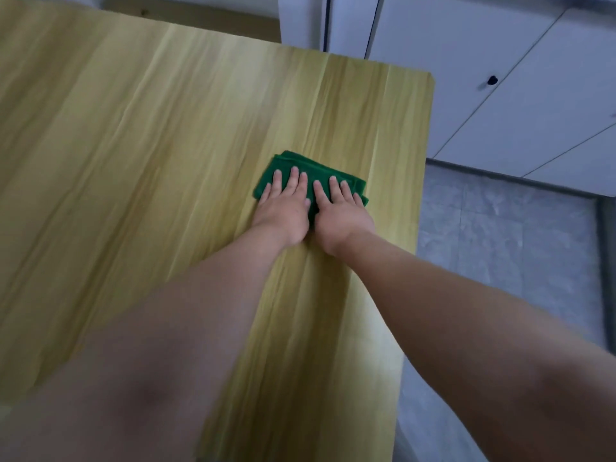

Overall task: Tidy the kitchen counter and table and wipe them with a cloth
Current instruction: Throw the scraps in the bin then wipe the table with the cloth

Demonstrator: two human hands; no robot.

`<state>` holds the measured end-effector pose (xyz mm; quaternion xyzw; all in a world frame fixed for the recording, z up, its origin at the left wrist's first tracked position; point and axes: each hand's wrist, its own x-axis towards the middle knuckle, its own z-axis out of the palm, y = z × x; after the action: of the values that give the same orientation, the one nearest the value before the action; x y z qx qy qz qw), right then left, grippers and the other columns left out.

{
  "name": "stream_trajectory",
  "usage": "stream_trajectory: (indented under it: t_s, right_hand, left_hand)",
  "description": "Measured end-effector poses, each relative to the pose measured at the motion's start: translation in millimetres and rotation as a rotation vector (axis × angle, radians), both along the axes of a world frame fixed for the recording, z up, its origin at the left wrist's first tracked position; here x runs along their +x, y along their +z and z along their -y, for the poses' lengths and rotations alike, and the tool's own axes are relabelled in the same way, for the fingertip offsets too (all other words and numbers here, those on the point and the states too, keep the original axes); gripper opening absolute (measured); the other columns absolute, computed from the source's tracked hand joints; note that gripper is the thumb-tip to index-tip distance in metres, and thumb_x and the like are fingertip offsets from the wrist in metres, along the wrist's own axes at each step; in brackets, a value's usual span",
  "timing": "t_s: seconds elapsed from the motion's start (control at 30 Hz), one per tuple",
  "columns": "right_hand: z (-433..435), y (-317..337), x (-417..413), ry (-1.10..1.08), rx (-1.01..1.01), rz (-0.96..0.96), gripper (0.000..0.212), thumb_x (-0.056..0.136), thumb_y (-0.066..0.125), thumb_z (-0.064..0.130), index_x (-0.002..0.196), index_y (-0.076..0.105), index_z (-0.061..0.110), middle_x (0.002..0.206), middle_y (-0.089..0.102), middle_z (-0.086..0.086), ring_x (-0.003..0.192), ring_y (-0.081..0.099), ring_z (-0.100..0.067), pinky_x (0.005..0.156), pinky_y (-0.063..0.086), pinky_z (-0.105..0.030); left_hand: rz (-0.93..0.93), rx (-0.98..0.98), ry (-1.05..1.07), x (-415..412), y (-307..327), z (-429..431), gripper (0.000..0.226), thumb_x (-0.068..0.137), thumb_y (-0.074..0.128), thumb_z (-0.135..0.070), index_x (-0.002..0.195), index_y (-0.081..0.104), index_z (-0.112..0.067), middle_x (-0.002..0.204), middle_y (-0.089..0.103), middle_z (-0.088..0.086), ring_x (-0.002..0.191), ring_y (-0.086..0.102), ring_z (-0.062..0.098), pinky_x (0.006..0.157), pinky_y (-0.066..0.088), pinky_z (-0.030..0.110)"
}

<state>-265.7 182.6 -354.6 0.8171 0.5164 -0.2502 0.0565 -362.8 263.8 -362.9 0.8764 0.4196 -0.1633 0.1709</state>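
A folded green cloth (301, 163) lies flat on the light wooden table (150, 145), near its right edge. My left hand (285, 208) presses down on the cloth's left half with straight fingers. My right hand (340, 211) lies beside it, touching it, and presses the right half the same way. Both palms cover the near part of the cloth, so only its far edge and corners show.
The table's right edge (421, 201) runs close to the cloth, with its far right corner rounded. Beyond it are a grey tiled floor (500, 245) and white cabinet doors (500, 78). Nothing else lies on the visible tabletop.
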Motion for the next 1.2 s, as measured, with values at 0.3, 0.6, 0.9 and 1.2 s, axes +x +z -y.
stream_trajectory:
  t_s: [0.3, 0.6, 0.9, 1.2]
  right_hand:
    - [-99.9, -12.7, 123.0, -0.015, 0.133, 0.007, 0.057, 0.107, 0.015, 0.039, 0.161, 0.005, 0.022, 0.168, -0.003, -0.008, 0.155, -0.003, -0.027, 0.126, 0.005, -0.043]
    - [-170.1, -21.3, 219.0, 0.040, 0.172, 0.053, 0.057, 0.108, 0.016, 0.035, 0.161, 0.003, 0.020, 0.167, -0.003, -0.012, 0.154, -0.002, -0.031, 0.125, 0.005, -0.045]
    - [-196.4, -15.7, 264.4, 0.140, 0.160, 0.078, 0.057, 0.108, 0.019, 0.030, 0.161, 0.000, 0.017, 0.167, -0.002, -0.015, 0.154, 0.001, -0.034, 0.125, 0.007, -0.048]
    - [-185.2, -18.4, 260.3, 0.133, 0.175, 0.071, 0.059, 0.107, 0.021, 0.029, 0.161, 0.000, 0.016, 0.166, -0.002, -0.017, 0.153, -0.002, -0.036, 0.125, 0.005, -0.049]
  left_hand:
    - [0.009, 0.137, -0.014, 112.4, -11.6, -99.1, 0.056, 0.108, 0.015, -0.034, 0.158, -0.004, -0.021, 0.166, -0.011, -0.004, 0.152, -0.010, 0.027, 0.124, 0.000, 0.042]
    - [-0.074, 0.234, -0.098, 196.8, -7.3, -174.7, 0.059, 0.105, 0.012, -0.046, 0.158, -0.004, -0.026, 0.166, -0.007, -0.004, 0.153, -0.001, 0.026, 0.120, 0.015, 0.049]
    - [-0.100, 0.403, -0.124, 231.9, -3.2, -200.4, 0.056, 0.106, 0.013, -0.046, 0.158, 0.008, -0.027, 0.165, 0.015, -0.001, 0.145, 0.022, 0.033, 0.107, 0.031, 0.051]
    - [-0.009, 0.278, -0.207, 230.1, -20.2, -205.5, 0.059, 0.106, 0.013, -0.040, 0.158, -0.002, -0.016, 0.166, -0.004, 0.011, 0.152, 0.000, 0.033, 0.123, 0.010, 0.048]
